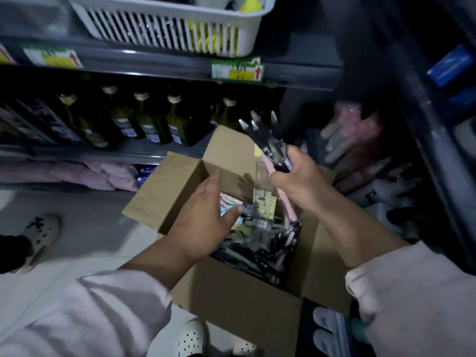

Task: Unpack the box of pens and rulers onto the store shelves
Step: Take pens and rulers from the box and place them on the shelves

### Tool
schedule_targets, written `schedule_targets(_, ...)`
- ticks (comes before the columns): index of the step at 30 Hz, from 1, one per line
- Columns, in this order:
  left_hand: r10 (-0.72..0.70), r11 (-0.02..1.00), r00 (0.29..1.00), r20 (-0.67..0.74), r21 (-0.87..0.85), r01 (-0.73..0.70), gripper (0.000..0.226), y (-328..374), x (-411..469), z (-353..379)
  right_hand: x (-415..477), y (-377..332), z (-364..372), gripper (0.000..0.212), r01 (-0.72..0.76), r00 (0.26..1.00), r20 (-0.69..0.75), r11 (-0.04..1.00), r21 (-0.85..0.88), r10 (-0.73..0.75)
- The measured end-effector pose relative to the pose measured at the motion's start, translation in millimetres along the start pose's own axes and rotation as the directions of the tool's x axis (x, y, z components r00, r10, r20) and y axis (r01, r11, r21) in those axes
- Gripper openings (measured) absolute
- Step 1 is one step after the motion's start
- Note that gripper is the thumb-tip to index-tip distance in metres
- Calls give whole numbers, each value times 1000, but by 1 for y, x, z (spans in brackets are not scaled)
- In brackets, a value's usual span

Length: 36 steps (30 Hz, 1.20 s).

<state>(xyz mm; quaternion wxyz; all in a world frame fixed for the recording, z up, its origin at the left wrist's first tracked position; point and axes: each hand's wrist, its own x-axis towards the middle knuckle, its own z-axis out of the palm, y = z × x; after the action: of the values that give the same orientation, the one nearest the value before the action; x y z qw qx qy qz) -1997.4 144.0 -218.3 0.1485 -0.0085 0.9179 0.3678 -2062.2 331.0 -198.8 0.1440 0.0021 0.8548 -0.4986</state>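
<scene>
1. Your right hand (296, 179) curls its fingers round a bundle of black pens (268, 140), held above the cardboard box (239, 305).
2. Your left hand (206, 217) is flat with straight fingers, gripping nothing, just over the stationery packs (257, 243) inside the box.
3. The box stands open in front of a shelf of dark bottles (152, 122).

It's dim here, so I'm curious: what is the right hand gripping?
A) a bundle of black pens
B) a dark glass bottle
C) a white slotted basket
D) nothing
A: the right hand is curled round a bundle of black pens above the open brown cardboard box.
</scene>
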Motion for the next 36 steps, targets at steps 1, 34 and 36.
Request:
schedule_targets(1,-13,1000,1000,15,-17,13,84,9,-2,-2,-3,-3,-7,20,-18,1000,-13,999,37,18)
schedule_targets(34,277,879,837,471,-475,-24,21,278,-108,-88,-197,-140,-160,8,114,766,-381,473,873,518)
schedule_targets(36,315,880,809,496,-472,-54,20,291,-116,-86,-214,-144,-169,18,156,733,-424,475,866,532)
